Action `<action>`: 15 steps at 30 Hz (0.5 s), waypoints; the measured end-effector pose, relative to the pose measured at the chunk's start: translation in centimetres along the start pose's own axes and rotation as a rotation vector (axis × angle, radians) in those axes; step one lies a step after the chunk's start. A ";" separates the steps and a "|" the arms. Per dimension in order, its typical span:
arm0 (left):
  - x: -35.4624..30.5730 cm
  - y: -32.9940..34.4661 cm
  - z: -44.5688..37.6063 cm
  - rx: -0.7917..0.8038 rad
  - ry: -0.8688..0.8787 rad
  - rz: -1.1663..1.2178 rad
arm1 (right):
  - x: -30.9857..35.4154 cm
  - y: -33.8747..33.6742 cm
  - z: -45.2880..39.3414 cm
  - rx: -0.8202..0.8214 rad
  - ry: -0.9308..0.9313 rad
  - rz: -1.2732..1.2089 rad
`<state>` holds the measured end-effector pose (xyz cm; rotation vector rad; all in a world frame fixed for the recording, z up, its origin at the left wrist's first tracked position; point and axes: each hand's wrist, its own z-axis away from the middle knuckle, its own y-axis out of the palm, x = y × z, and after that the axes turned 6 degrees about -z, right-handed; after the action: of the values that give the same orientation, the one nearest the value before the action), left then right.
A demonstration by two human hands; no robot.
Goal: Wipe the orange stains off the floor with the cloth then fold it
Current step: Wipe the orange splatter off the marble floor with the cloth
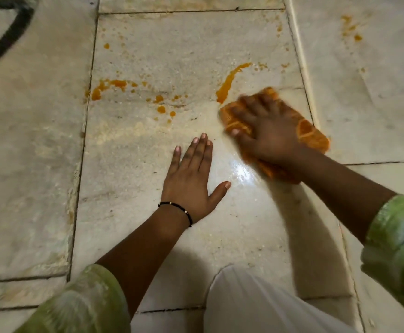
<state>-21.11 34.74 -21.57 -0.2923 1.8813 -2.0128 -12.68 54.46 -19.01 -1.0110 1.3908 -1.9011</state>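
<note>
Right hand (269,131) presses orange cloth (312,137) on floor (148,152), blurred, fingers seemingly curled over it. Left hand (193,181) flat, fingers straight, empty. Orange stains (227,84) just beyond cloth.

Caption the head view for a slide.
Right hand wipes orange stains with cloth; left hand braces flat on floor.
</note>
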 end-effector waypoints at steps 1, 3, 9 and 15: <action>0.0 -0.2 0.1 0.010 0.002 0.016 | 1.0 0.5 0.7 0.018 -0.078 0.011; 0.4 -0.5 0.6 0.014 -0.006 0.041 | 1.0 1.0 3.6 0.027 -0.198 0.000; 4.2 -1.4 4.2 -0.011 -0.034 0.010 | -4.3 0.7 6.3 -0.116 -0.032 -0.138; 5.2 -1.7 4.6 0.060 -0.010 -0.050 | 0.7 1.1 -0.5 -0.079 -0.042 -0.044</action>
<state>-24.29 28.51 -20.00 -0.3355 1.8207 -2.0924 -13.45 53.85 -19.98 -1.1214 1.4404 -1.8587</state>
